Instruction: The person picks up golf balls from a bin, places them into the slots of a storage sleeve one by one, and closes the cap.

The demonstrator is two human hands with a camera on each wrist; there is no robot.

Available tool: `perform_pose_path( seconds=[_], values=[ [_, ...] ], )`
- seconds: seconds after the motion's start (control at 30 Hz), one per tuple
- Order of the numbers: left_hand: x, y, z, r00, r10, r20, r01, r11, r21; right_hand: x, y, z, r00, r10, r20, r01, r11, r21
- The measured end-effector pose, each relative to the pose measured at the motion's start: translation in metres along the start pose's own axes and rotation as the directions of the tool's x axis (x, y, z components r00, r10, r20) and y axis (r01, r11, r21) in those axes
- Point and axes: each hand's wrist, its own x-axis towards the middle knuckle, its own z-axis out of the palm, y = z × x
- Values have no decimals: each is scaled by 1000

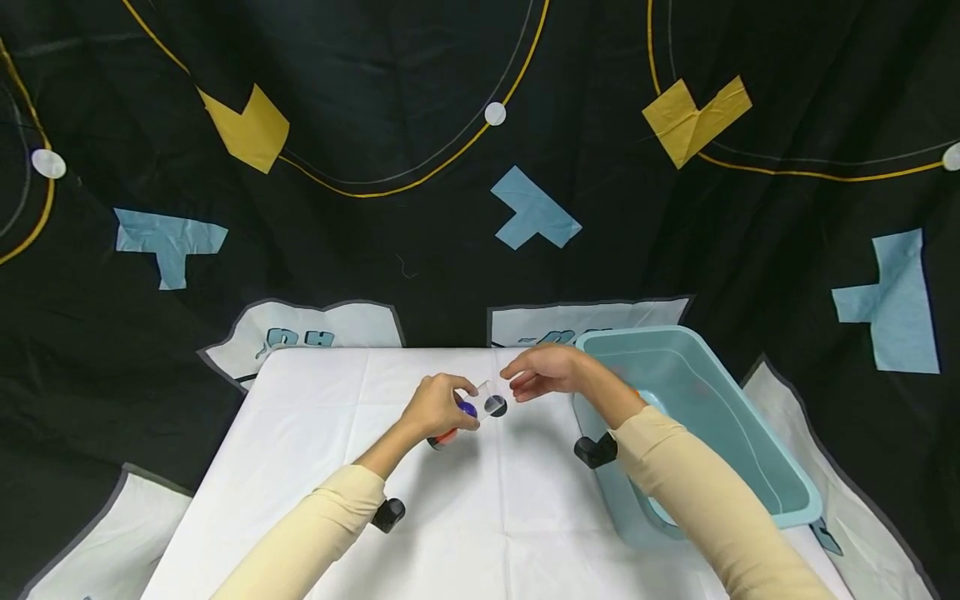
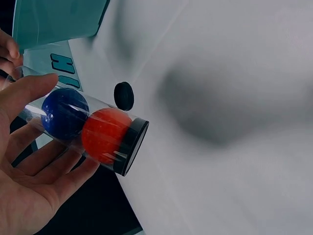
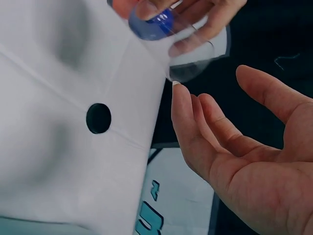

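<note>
While the left hand (image 1: 438, 404) pinches a clear tube (image 3: 190, 71) between its thumb and fingers, the right hand (image 1: 547, 369) holds nothing, its thumb spread away from its loosely bent fingers near the tube's clear end. The tube is tilted above the white table (image 1: 247, 475), with a blue ball (image 2: 63, 115) and a red ball (image 2: 105, 134) lined up inside it, the red one next to the black end piece (image 2: 133, 149). A loose black cap (image 3: 99, 118) lies on the tabletop, apart from both hands. To the person's right, a teal tub (image 1: 697, 358) takes up that side of the table, and the right forearm crosses over it, covering much of its inside; an orange patch shows just past the arm, too little to name. Behind hangs a dark curtain (image 1: 420, 283) bearing yellow and blue tape shapes. The left hand hides most of the balls from the head view, and the right wrist view cuts the red one off at its upper edge. A right fingertip meets the tube's rim in that view, but whether it touches cannot be told. Lettering on the white sheets by the table is only partly visible.
</note>
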Motion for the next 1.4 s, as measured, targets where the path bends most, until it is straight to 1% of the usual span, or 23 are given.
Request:
perform_pose_path(
  seconds=[0.13,0.3,0.47,0.63,0.8,0.97,1.03,1.23,1.33,1.4],
  values=[
    [-2,-5,0,1000,1,-4,-1,1000,-4,-9,-4,-13,1000,-28,-10,28,1000,-1],
    [-5,-7,-3,1000,6,-13,-6,1000,-6,-22,-7,-39,997,-55,-49,55,998,2],
    [-6,-9,-3,1000,6,-8,-7,1000,-6,-36,-5,-68,994,-20,-111,24,999,31],
    [-7,-11,-3,1000,-1,1,1,1000,-2,-48,4,-98,990,-7,-141,15,998,60],
    [-6,-12,-4,1000,-5,-9,4,1000,-4,-57,24,-122,985,28,-168,-8,993,118],
    [-6,-11,-5,1000,-13,-4,13,1000,-16,-54,51,-140,981,84,-176,-50,980,192],
    [-7,-11,-5,1000,-14,-2,14,1000,-21,-52,62,-144,977,104,-187,-63,975,214],
    [-8,-11,-6,1000,-18,-4,18,1000,-10,-44,92,-153,955,167,-247,-100,959,264],
    [-7,-12,-6,1000,-8,-8,8,1000,-4,-42,104,-157,946,175,-274,-99,958,268],
    [-7,-13,-6,1000,-7,-14,7,1000,-6,-41,110,-159,944,175,-280,-95,956,277]
  ],
)
